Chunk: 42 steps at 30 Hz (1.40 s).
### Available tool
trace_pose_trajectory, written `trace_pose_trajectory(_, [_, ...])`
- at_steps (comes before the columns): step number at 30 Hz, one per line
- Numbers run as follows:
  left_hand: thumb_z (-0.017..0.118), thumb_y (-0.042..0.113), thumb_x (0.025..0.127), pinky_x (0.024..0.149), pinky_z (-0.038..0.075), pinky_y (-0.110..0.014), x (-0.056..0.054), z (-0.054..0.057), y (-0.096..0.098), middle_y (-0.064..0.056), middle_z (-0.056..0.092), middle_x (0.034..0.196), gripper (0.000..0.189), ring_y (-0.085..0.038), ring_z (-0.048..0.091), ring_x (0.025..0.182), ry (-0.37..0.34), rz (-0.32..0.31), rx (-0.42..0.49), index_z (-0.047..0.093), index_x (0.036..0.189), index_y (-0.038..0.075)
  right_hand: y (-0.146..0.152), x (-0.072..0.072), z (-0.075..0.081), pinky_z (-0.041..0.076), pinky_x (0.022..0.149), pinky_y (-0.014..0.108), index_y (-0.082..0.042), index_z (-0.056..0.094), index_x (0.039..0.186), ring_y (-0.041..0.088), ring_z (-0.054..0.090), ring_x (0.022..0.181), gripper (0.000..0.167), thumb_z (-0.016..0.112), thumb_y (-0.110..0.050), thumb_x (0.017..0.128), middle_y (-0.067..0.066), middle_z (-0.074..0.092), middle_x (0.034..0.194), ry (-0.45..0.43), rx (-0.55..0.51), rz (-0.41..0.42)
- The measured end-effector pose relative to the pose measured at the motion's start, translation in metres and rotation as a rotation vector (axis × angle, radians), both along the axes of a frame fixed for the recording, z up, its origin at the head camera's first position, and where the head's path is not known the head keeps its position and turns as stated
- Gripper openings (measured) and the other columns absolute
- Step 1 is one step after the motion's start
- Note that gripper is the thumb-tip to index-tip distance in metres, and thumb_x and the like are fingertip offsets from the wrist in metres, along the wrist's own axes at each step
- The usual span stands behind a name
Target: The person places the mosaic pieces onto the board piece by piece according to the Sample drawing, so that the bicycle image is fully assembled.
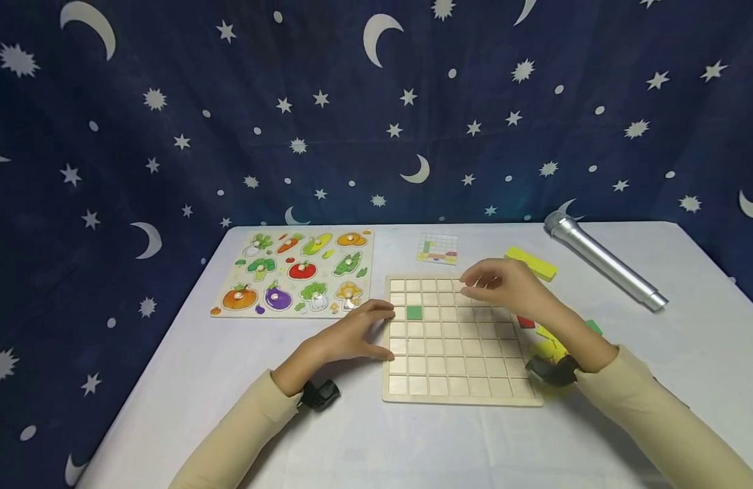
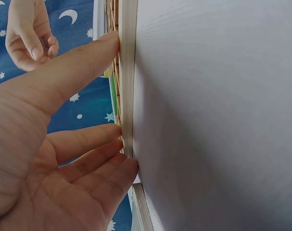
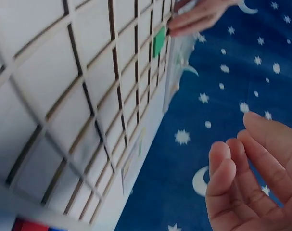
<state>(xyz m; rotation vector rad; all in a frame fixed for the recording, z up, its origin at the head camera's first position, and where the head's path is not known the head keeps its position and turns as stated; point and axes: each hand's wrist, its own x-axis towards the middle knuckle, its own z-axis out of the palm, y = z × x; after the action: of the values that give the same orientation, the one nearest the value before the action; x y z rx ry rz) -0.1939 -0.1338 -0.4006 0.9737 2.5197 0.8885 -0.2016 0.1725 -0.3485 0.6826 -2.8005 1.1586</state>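
A wooden grid board (image 1: 438, 346) lies on the white table, with one green square tile (image 1: 414, 313) in a cell toward its upper left. My left hand (image 1: 354, 334) is at the board's left edge, thumb and fingers spread apart; in the left wrist view its fingertips (image 2: 112, 42) touch the wooden side. Over the board's upper right corner hovers my right hand (image 1: 505, 286), its fingers loosely bent and nothing visible between them. The right wrist view shows that same hand (image 3: 261, 178) raised off the grid, thumb and fingertips near each other.
Yellow pieces (image 1: 552, 348), a red piece (image 1: 526, 322) and a green piece (image 1: 593, 327) lie right of the board. Behind it are a small pattern card (image 1: 438, 248) and a yellow bar (image 1: 531, 263). A silver microphone (image 1: 609, 261) lies back right, a vegetable puzzle (image 1: 278, 258) back left.
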Motion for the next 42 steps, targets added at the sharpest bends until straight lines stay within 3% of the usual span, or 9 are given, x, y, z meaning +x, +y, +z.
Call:
trace_pose_trajectory(5, [0.083,0.022,0.079,0.114,0.03,-0.046,0.0,0.0,0.0,-0.016,0.042,0.146,0.071,-0.032,0.038,0.137,-0.018,0.009,0.0,0.051,0.136,-0.006,0.019,0.006,0.002,0.052,0.075,0.02,-0.004,0.074,0.099,0.017,0.061,0.082,0.017,0.075,-0.015,0.087,0.005,0.071,0.096,-0.029,0.004,-0.07])
trace_pose_trajectory(15, [0.082,0.022,0.08,0.114,0.03,-0.045,-0.001,-0.002,0.0,-0.016,0.041,0.147,0.07,-0.032,0.037,0.138,-0.02,-0.003,0.008,0.051,0.136,-0.006,0.057,0.02,-0.002,0.051,0.072,0.015,-0.003,0.073,0.105,0.005,0.062,0.078,0.021,0.073,-0.016,0.089,0.007,0.072,0.094,-0.029,-0.028,-0.133])
trace_pose_trajectory(23, [0.082,0.022,0.08,0.114,0.03,-0.045,0.0,-0.002,0.0,-0.016,0.04,0.147,0.071,-0.031,0.036,0.138,-0.024,0.001,0.004,0.051,0.137,-0.005,0.084,0.029,-0.009,0.048,0.072,0.011,-0.003,0.071,0.109,-0.004,0.059,0.083,0.025,0.071,-0.019,0.091,0.013,0.071,0.102,-0.044,0.023,-0.199])
trace_pose_trajectory(27, [0.082,0.022,0.079,0.114,0.03,-0.045,0.0,-0.002,0.0,-0.015,0.04,0.147,0.071,-0.031,0.036,0.138,-0.023,0.001,0.003,0.051,0.137,-0.005,0.103,0.033,-0.017,0.049,0.069,0.014,-0.002,0.071,0.109,0.0,0.058,0.081,0.026,0.071,-0.021,0.091,0.014,0.07,0.102,-0.049,0.017,-0.231])
trace_pose_trajectory(32, [0.082,0.022,0.079,0.114,0.03,-0.045,0.0,-0.002,0.0,-0.015,0.041,0.147,0.071,-0.03,0.037,0.138,-0.024,0.0,0.006,0.051,0.136,-0.005,0.126,0.036,-0.026,0.049,0.063,0.017,-0.002,0.071,0.109,0.005,0.057,0.076,0.03,0.072,-0.025,0.09,0.015,0.069,0.102,-0.083,0.041,-0.334])
trace_pose_trajectory(35, [0.082,0.022,0.079,0.114,0.03,-0.045,0.0,-0.002,0.0,-0.015,0.041,0.147,0.071,-0.03,0.037,0.138,-0.021,0.0,0.005,0.051,0.136,-0.006,0.137,0.038,-0.026,0.048,0.063,0.018,-0.002,0.07,0.112,0.003,0.057,0.075,0.034,0.071,-0.029,0.09,0.011,0.069,0.102,-0.099,0.065,-0.355])
trace_pose_trajectory(42, [0.083,0.023,0.079,0.114,0.03,-0.046,0.0,-0.002,0.001,-0.015,0.041,0.147,0.071,-0.03,0.036,0.138,-0.028,0.009,-0.001,0.051,0.137,-0.005,0.165,0.044,-0.037,0.044,0.063,0.017,-0.002,0.07,0.113,-0.001,0.054,0.076,0.034,0.073,-0.026,0.089,-0.018,0.064,0.092,-0.112,0.087,-0.335])
